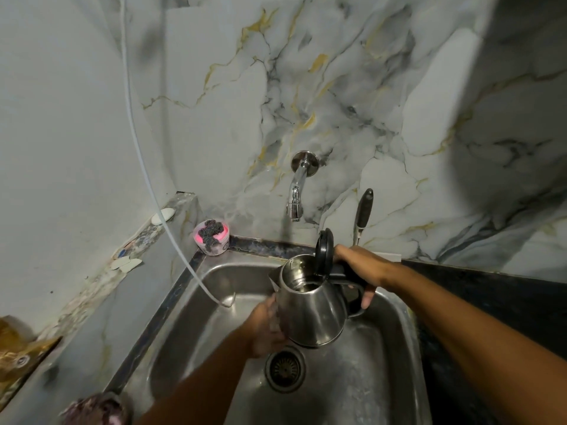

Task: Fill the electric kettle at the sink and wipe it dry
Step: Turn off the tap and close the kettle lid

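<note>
While I hold the kettle (310,314) over the sink (395,348), lid (324,251) up, right hand (357,266) fingers wrapped round handle, left hand (267,328) fingers pressed flat on its side.

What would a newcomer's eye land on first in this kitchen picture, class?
The steel kettle, lid flipped open, is held over the sink below the wall tap. The right hand grips its black handle; the left hand presses its side. A pink tub sits at the sink's back-left corner.

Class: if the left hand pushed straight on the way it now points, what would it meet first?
The left hand points up and right and already seems pressed to the steel kettle, so it would meet the kettle's side wall; contact is blurred.
</note>
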